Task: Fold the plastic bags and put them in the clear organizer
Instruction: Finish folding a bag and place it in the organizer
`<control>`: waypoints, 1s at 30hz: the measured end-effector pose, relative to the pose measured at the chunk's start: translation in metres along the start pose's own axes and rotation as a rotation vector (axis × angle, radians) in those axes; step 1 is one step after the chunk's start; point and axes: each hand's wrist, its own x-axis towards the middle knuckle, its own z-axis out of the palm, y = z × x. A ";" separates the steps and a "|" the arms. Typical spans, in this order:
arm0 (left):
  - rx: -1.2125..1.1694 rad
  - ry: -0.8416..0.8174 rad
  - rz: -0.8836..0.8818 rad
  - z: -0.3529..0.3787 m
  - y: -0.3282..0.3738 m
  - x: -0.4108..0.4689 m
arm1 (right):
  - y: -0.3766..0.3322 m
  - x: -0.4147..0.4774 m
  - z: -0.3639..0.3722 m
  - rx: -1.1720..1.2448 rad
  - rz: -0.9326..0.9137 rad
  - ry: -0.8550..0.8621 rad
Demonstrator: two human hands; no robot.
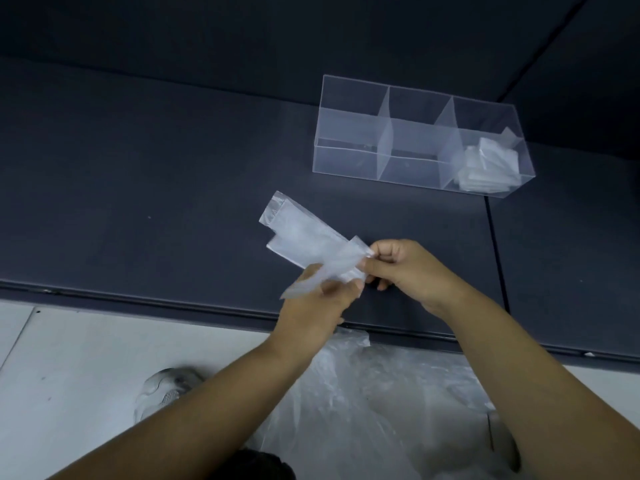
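While I watch through the head camera, my left hand (318, 299) and right hand (405, 268) both pinch the near end of a half-folded plastic bag (304, 237), fingers curled on it; its strip stretches away beyond the left hand. Folding looks midway to me. Next I must fold it shorter, then carry it to the clear organizer (349, 161), well beyond the right hand, where folded bags (485, 164) sit in the rightmost compartment

Dim, cool, even light; no hard shadows. Detail lost in dark surface (156, 174); pale floor (69, 375) brighter. Faint sheen on clear organizer (346, 162) walls. Motion blur smears plastic bag (301, 233) at near end. Soft focus on shoe (166, 389). Straight edges bow toward frame borders.
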 end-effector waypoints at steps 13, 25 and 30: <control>-0.066 -0.023 -0.126 -0.017 0.026 0.019 | 0.002 -0.004 -0.005 -0.160 0.039 -0.080; -0.177 0.119 -0.223 -0.020 0.027 0.031 | 0.003 -0.011 -0.009 -0.309 0.140 -0.021; -0.167 0.184 -0.180 -0.025 0.024 0.037 | 0.006 -0.011 -0.008 -0.263 0.168 0.062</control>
